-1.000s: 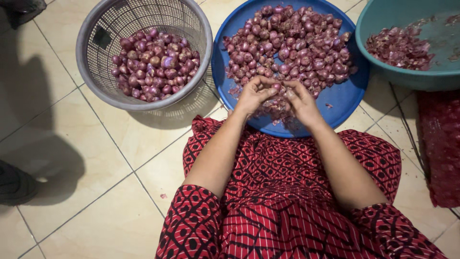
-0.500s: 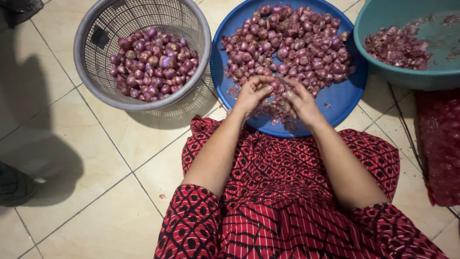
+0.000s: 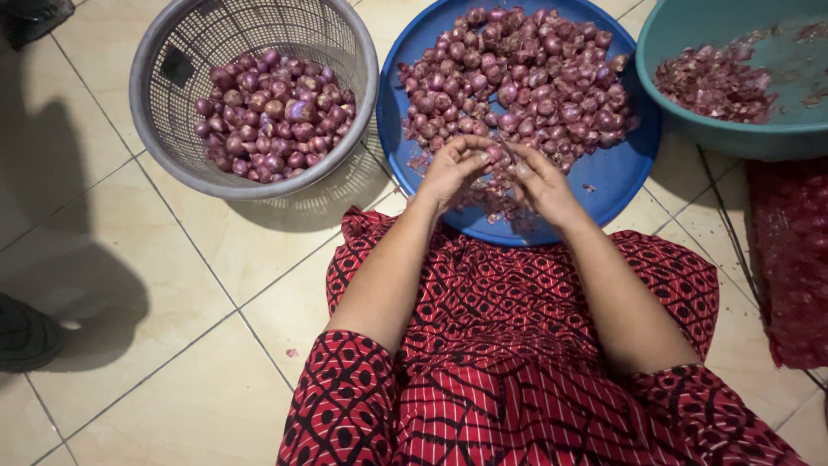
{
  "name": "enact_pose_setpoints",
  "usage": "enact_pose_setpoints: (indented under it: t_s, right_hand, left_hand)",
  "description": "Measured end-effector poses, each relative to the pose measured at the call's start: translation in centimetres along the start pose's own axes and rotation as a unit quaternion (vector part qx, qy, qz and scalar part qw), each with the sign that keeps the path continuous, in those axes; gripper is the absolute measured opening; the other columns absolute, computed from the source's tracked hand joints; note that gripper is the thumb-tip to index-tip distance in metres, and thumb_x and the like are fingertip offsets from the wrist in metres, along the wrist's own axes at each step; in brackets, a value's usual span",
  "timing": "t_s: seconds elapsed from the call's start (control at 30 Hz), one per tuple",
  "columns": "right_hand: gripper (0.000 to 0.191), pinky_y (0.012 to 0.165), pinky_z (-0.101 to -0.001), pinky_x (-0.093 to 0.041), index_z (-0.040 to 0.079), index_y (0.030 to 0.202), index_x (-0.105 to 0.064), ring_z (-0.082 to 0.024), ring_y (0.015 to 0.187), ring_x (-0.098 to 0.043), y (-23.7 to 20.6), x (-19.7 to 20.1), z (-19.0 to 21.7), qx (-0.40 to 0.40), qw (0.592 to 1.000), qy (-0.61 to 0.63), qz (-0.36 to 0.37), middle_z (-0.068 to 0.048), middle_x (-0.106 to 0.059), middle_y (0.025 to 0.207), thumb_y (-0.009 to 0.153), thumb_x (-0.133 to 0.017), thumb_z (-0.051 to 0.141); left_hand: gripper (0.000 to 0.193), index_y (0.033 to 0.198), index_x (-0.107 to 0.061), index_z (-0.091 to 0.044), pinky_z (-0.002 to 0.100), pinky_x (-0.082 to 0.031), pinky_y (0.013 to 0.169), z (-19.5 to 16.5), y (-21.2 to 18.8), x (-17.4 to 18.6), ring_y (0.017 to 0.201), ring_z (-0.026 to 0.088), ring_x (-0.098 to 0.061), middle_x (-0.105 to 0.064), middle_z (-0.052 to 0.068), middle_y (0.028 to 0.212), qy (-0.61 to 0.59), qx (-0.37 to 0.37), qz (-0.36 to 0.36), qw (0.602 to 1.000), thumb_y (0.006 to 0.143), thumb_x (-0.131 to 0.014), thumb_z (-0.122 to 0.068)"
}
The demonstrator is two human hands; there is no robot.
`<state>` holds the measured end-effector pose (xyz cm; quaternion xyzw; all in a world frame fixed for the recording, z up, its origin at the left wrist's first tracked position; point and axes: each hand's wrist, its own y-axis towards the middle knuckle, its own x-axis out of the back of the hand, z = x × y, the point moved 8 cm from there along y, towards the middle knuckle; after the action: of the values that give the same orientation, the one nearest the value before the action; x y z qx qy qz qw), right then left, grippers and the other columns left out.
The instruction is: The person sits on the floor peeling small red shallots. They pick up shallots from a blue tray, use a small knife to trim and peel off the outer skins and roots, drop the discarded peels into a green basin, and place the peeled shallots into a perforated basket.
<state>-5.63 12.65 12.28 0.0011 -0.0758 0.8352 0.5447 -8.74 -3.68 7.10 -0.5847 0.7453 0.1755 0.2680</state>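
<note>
A round blue tray [image 3: 634, 164] on the floor holds a heap of small purple-red shallots [image 3: 526, 78]. Over its near edge my left hand [image 3: 450, 171] and my right hand [image 3: 542, 179] meet, both pinching one shallot [image 3: 495, 154] between the fingertips. Loose skins lie on the tray under my hands. My forearms reach out over my lap, which is covered in red and black patterned cloth [image 3: 517, 362].
A grey plastic mesh basket [image 3: 164, 147] at the upper left holds peeled shallots [image 3: 272, 116]. A teal basin [image 3: 733, 138] at the upper right holds reddish skins [image 3: 716, 86]. A red mesh sack [image 3: 789, 259] lies at the right. A dark shoe [image 3: 26, 332] sits at the left edge on beige tiles.
My hands stay over the tray's near edge with small finger movements on the shallot. Nothing else has moved.
</note>
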Motion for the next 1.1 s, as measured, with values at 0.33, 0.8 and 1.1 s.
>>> enact_pose_setpoints:
  t_s: [0.33,0.8,1.1]
  right_hand:
    - [0.033,0.075,-0.0282,-0.052,0.011,0.136,-0.063,-0.013,0.087,-0.063,2.7,9.4,-2.3,0.044,0.973,-0.146,-0.17,-0.002,-0.069,0.1,0.109,-0.062,0.03]
    - [0.037,0.085,-0.0505,-0.054,0.017,0.115,-0.073,-0.038,0.101,-0.068,4.5,2.0,-5.9,-0.1,0.811,-0.572,-0.069,-0.016,-0.071,0.108,0.086,-0.08,0.038]
    - [0.035,0.077,-0.0327,-0.053,0.004,0.112,-0.067,-0.018,0.085,-0.062,4.0,3.8,-6.6,0.003,0.97,-0.209,-0.12,-0.009,-0.068,0.095,0.086,-0.084,0.02]
  left_hand:
    - [0.018,0.115,-0.062,-0.002,0.026,-0.052,0.068,0.6,0.7,2.0,0.082,0.014,-0.066,-0.069,0.007,0.097,-0.037,0.027,-0.044,0.998,0.098,-0.061,-0.004]
    - [0.016,0.093,-0.062,-0.007,0.03,-0.051,0.058,2.0,2.8,5.4,0.067,0.014,-0.058,-0.063,0.003,0.079,0.296,-0.015,-0.133,0.946,0.097,-0.069,-0.02]
    - [0.017,0.103,-0.073,-0.009,0.033,-0.056,0.076,2.0,1.9,2.9,0.083,0.018,-0.071,-0.075,0.003,0.091,0.461,-0.055,-0.068,0.883,0.088,-0.075,-0.016]
